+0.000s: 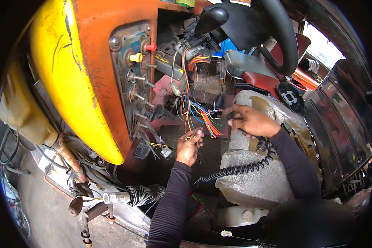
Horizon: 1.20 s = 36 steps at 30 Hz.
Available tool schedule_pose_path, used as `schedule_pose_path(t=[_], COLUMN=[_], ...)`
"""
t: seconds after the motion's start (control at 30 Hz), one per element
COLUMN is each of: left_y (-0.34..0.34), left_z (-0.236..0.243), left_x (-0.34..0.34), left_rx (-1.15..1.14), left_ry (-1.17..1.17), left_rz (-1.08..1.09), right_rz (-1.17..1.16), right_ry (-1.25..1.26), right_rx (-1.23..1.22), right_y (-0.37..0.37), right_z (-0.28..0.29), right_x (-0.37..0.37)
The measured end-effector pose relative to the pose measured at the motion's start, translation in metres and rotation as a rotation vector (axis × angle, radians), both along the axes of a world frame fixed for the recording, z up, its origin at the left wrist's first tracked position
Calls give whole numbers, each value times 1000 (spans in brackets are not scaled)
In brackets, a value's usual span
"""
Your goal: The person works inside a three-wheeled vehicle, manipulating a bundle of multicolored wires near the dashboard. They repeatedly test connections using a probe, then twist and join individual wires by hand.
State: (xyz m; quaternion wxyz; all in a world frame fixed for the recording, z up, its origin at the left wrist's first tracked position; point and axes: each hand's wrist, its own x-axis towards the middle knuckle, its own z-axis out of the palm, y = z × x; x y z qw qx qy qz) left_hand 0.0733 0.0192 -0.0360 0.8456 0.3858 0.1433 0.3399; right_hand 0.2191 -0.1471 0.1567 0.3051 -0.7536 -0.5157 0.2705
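Note:
A bundle of loose coloured wires (208, 124), mostly orange, red and blue, hangs below the steering column and fans out between my hands. My left hand (189, 146) is closed in a pinch on thin wire at the bundle's lower left. At the bundle's right, over the grey seat, is my right hand (252, 120), its fingers curled. Whatever it holds is hidden or too small to name. A black coiled cord (244, 170) runs up beneath my right wrist; whether the hand grips its end cannot be told. A white connector (175, 89) dangles above the wires.
To the left stands an orange panel (97, 53) with switches and knobs, edged by a yellow curved part (66, 74). The black steering wheel (291, 41) is at the upper right. A cracked grey seat (252, 182) lies below my right arm. Another white connector (166, 152) hangs near my left hand.

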Motion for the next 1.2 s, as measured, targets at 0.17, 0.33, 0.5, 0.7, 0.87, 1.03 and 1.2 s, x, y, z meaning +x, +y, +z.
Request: schedule_pose_path(t=[0.17,0.33,0.5,0.7,0.87,1.03,1.2], left_y=[5,4,7,6,7,7,4], left_z=[-4,-4,-9,-7,-7,-10,-5], left_x=[-1,0,0,1,0,0,0], left_rx=[-42,-30,-23,-22,-33,-19,-26], left_ry=[-41,-6,-11,-13,-16,-12,11], left_rz=[14,13,10,3,9,13,16], right_rz=[71,140,159,120,91,-11,75], right_ry=[-94,-210,-241,-241,-165,-157,-89], right_rx=[-126,-22,-3,30,-53,-94,-39], right_y=[27,33,32,29,30,20,18], right_z=[-7,-29,-19,-21,-15,11,14], right_x=[5,19,8,13,12,13,31])
